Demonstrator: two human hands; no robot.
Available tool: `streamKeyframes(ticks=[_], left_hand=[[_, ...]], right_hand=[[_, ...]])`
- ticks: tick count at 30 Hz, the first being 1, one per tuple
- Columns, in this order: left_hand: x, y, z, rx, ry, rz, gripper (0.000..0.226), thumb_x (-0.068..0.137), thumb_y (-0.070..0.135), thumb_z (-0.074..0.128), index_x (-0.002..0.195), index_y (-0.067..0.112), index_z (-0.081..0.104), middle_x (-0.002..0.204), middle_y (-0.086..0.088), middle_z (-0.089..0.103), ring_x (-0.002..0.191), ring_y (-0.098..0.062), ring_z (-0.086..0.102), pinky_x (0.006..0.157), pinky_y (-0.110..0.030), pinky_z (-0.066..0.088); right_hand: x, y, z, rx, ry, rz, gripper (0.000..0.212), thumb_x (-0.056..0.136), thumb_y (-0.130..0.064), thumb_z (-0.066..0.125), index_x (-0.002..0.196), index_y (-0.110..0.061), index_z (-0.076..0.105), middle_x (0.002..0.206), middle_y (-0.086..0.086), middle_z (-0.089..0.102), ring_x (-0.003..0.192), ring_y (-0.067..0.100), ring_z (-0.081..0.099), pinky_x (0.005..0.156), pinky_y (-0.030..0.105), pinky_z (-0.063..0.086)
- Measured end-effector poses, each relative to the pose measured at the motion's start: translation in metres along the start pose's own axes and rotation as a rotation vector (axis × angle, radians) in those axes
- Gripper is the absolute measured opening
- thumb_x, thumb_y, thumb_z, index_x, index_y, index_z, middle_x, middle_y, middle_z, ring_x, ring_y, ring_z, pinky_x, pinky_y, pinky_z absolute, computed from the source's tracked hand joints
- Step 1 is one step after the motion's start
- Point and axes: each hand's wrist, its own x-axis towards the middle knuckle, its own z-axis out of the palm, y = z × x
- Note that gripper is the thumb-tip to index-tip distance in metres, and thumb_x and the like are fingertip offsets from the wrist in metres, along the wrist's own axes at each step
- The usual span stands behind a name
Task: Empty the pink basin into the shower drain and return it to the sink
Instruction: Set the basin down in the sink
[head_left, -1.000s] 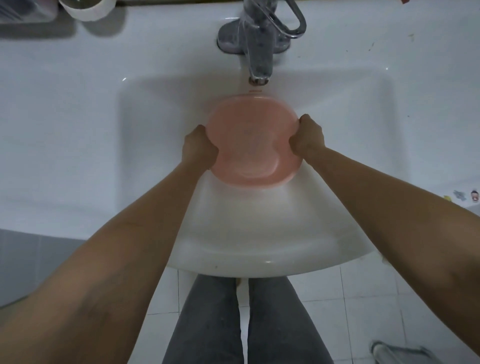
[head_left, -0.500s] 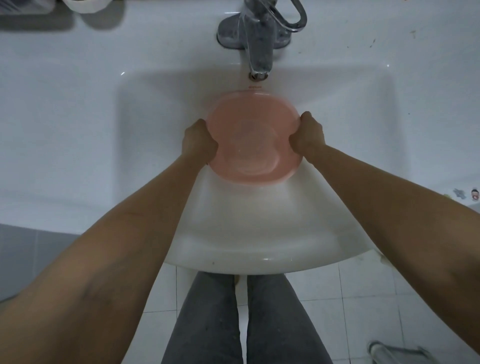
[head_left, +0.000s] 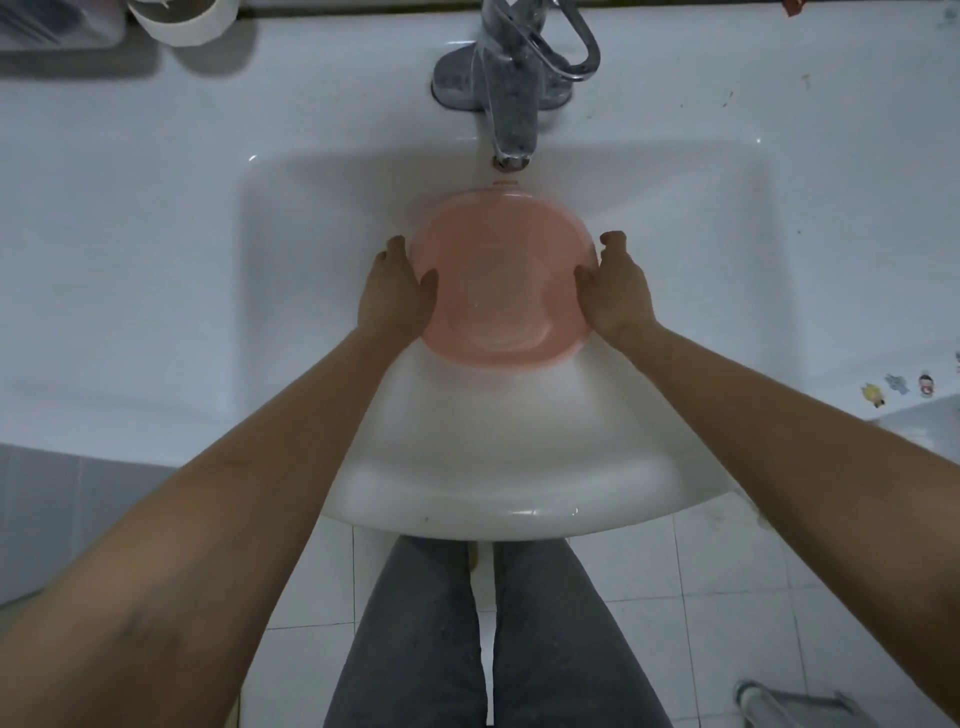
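Pink plastic fills the space between my two hands. My left hand (head_left: 395, 291) lies against the left rim of the pink basin (head_left: 501, 280), fingers loosely spread with the thumb over the edge; my right hand (head_left: 618, 296) mirrors it on the right rim, thumb laid inside, the other fingers curled behind. Both touch the rim, but I cannot tell whether either one is truly clamped on it or only resting there.

The basin is round and shallow, a pale salmon pink, with a smooth flat bottom that shows faint glints, wet or merely shiny I cannot say. It sits in the middle of the white sink (head_left: 498, 467), just in front of the chrome faucet (head_left: 511, 88), whose spout ends right behind the basin's far rim. Between spout and basin a small red mark is printed on the porcelain, too small to read.

Right of the basin, well apart on the sink's ledge, are a few little cartoon stickers (head_left: 896, 387). Left of the faucet stands a white cup (head_left: 182, 21).
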Motion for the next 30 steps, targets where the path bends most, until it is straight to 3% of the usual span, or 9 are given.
streamKeyframes(ticks=[4, 7, 10, 13, 19, 30], left_hand=[[-0.025, -0.013, 0.005, 0.053, 0.001, 0.119, 0.06, 0.097, 0.021, 0.047, 0.15, 0.005, 0.026, 0.153, -0.015, 0.034, 0.137, -0.033, 0.041, 0.111, -0.041, 0.035], [-0.043, -0.026, 0.009, 0.119, -0.016, 0.149, 0.065, 0.097, 0.023, 0.047, 0.153, 0.006, 0.019, 0.16, -0.014, 0.021, 0.147, -0.031, 0.026, 0.118, -0.041, 0.028], [-0.058, -0.035, 0.012, 0.255, -0.029, 0.206, 0.068, 0.099, 0.028, 0.042, 0.154, 0.005, 0.011, 0.164, -0.013, 0.007, 0.152, -0.029, 0.009, 0.122, -0.038, 0.017], [-0.064, -0.038, 0.016, 0.385, -0.064, 0.258, 0.069, 0.1, 0.034, 0.036, 0.155, 0.005, 0.005, 0.164, -0.011, 0.0, 0.153, -0.029, 0.001, 0.123, -0.041, 0.012], [-0.068, -0.042, 0.024, 0.542, -0.18, 0.229, 0.067, 0.101, 0.043, 0.026, 0.155, 0.01, 0.003, 0.165, -0.003, -0.006, 0.153, -0.027, -0.003, 0.123, -0.049, 0.005], [-0.065, -0.041, 0.024, 0.564, -0.178, 0.234, 0.07, 0.1, 0.045, 0.027, 0.155, 0.008, 0.003, 0.165, -0.005, -0.007, 0.153, -0.027, -0.004, 0.123, -0.046, 0.007]], right_hand=[[-0.029, 0.011, 0.003, 0.018, 0.038, -0.067, 0.05, 0.093, -0.012, 0.042, 0.141, -0.004, 0.029, 0.141, 0.017, 0.044, 0.123, 0.035, 0.049, 0.097, 0.042, 0.041], [-0.049, 0.024, 0.006, -0.011, 0.03, -0.084, 0.05, 0.093, -0.009, 0.042, 0.141, -0.003, 0.03, 0.144, 0.016, 0.04, 0.13, 0.034, 0.043, 0.101, 0.041, 0.039], [-0.062, 0.036, 0.01, -0.091, -0.004, -0.12, 0.057, 0.096, -0.01, 0.04, 0.149, -0.005, 0.018, 0.159, 0.012, 0.016, 0.147, 0.025, 0.016, 0.115, 0.038, 0.025], [-0.064, 0.044, 0.012, -0.21, -0.055, -0.203, 0.063, 0.097, -0.016, 0.039, 0.151, -0.003, 0.008, 0.162, 0.012, 0.001, 0.15, 0.024, 0.001, 0.12, 0.035, 0.015], [-0.065, 0.052, 0.017, -0.367, -0.179, -0.222, 0.066, 0.1, -0.033, 0.033, 0.152, -0.007, 0.002, 0.162, 0.008, -0.005, 0.15, 0.022, -0.003, 0.122, 0.038, 0.01], [-0.063, 0.05, 0.011, -0.443, -0.193, -0.234, 0.068, 0.1, -0.036, 0.032, 0.152, -0.007, -0.001, 0.162, 0.007, -0.007, 0.15, 0.021, -0.004, 0.122, 0.037, 0.011]])
